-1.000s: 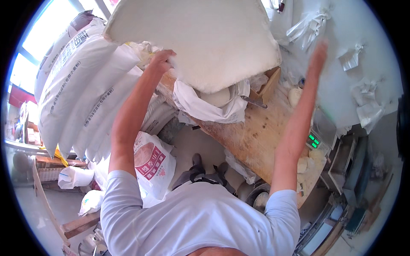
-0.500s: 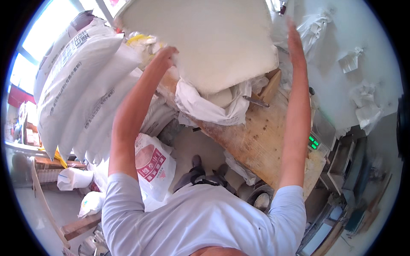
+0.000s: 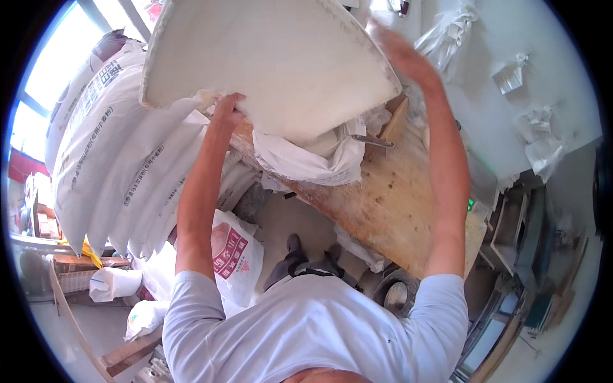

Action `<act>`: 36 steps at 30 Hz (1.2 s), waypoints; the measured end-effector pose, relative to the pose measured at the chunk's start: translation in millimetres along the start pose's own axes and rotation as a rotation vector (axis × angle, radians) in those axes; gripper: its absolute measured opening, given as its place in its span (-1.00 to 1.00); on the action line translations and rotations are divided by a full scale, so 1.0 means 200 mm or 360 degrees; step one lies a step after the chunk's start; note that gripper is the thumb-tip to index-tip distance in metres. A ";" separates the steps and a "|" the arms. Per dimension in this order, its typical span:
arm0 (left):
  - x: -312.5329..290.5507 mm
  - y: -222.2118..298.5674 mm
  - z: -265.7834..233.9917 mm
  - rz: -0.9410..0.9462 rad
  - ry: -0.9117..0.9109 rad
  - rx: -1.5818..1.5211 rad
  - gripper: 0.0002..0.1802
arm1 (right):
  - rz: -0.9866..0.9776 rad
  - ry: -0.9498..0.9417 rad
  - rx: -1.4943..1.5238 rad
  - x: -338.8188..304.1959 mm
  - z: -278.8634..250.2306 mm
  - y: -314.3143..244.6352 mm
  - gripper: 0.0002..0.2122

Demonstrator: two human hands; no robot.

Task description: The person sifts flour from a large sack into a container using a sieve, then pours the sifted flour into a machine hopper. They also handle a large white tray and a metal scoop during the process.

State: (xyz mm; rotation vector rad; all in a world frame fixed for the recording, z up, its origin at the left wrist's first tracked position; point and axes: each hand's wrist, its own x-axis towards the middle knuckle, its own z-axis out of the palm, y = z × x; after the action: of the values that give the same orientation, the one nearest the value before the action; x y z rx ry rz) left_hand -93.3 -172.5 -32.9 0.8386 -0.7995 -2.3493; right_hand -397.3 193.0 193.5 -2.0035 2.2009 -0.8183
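Observation:
A large white panel, powdery and with a pale raised rim, is held tilted over the worktable. My left hand is closed on its lower left edge. My right hand, blurred by motion, is close beside the right edge with its fingers stretched out; I cannot tell whether it touches. Under the panel's near edge lies an open white sack, its contents partly hidden. A narrow metal tool rests next to the sack on the wooden tabletop.
Stacked white sacks rise at my left. A white bag with red print stands on the floor near my feet. To the right, clear plastic bags hang on the wall. A round metal container sits below the table's near edge.
The panel has shifted left and turned, now showing its right rim. My left hand moved left with it. My right hand swung inward from the right toward the panel's edge.

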 end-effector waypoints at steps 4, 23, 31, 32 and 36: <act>-0.02 -0.02 -0.04 0.0358 -0.0051 0.0844 -0.60 | 0.0142 0.1006 0.0676 -0.10 -0.04 0.07 -0.49; -0.39 -0.07 0.60 0.0500 0.0219 0.0503 -0.60 | 0.0151 0.0927 0.0178 -0.20 0.08 0.18 -0.41; -0.32 -0.06 0.44 0.0536 0.0098 0.0341 -0.55 | 0.0271 0.0644 0.0813 -0.23 0.17 0.12 -0.33; -0.30 -0.07 0.39 0.0506 0.0065 0.0257 -0.56 | 0.0223 0.0689 0.0758 -0.25 0.16 0.10 -0.34; -0.33 -0.14 0.18 0.0861 0.0115 0.0903 -0.59 | 0.0033 0.0814 0.0475 -0.24 0.15 0.06 -0.38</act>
State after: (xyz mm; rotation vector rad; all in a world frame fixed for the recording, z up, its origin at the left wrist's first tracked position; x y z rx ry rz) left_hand -81.8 -99.3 -2.8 0.7865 -1.4838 -1.6253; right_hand -388.9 228.7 147.3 -1.7674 2.1377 -1.6989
